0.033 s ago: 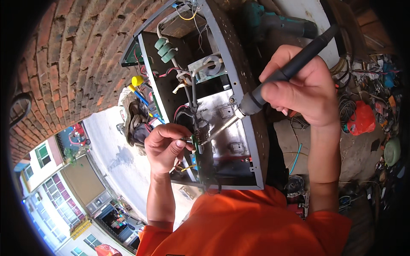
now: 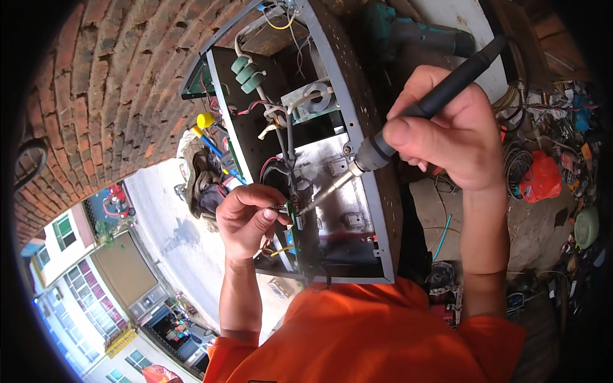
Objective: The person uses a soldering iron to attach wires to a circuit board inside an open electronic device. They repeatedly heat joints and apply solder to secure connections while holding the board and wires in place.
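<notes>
The left hand (image 2: 246, 221) pinches a small green circuit board (image 2: 294, 216), its grip closed thumb to finger, at an open grey metal case (image 2: 384, 217). The right hand (image 2: 456, 131) wraps its grip around a black soldering iron (image 2: 440, 94) (tip at or near the board). A brick wall (image 2: 96, 96) borders pale pavement (image 2: 159, 204).

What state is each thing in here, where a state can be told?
Small green circuit board: pinched in the left hand
Black-handled soldering iron: gripped in the right hand, tip near the board, contact unclear
Perforated grey metal casing: open, inside exposed
Bright red plastic bag: crumpled
Teal-and-black power tool: lying unheld
</notes>
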### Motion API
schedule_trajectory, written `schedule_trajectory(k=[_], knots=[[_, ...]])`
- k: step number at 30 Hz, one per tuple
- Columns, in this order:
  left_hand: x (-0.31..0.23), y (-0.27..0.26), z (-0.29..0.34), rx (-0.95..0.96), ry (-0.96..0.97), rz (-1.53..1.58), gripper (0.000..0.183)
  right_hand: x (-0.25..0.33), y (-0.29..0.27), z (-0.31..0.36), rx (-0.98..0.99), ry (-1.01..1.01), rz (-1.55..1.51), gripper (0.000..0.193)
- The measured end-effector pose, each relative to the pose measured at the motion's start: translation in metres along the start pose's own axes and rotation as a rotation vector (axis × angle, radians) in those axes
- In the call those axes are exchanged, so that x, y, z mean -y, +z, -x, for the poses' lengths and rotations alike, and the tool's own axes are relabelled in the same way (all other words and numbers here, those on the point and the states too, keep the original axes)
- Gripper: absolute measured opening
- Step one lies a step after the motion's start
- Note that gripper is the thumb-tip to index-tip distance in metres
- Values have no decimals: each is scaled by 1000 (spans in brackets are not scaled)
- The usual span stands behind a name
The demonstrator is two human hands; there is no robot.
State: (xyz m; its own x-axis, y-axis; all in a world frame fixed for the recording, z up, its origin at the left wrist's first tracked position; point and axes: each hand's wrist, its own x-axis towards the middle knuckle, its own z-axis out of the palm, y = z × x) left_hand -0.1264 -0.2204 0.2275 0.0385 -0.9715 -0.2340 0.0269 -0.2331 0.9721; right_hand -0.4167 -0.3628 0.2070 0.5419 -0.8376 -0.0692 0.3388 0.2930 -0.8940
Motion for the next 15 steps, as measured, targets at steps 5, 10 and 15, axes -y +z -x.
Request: schedule_trajectory(k=[5, 10, 15], knots=[[0, -1, -1, 18, 7, 8, 13, -11, 9, -10, -76, -186, 154, 18], [2, -3, 1, 18, 17, -15, 13, -9, 21, -22, -48, -63, 44, 14], [2, 0, 0, -1, 15, -7, 12, -9, 4, -24, 96, -18, 24, 18]])
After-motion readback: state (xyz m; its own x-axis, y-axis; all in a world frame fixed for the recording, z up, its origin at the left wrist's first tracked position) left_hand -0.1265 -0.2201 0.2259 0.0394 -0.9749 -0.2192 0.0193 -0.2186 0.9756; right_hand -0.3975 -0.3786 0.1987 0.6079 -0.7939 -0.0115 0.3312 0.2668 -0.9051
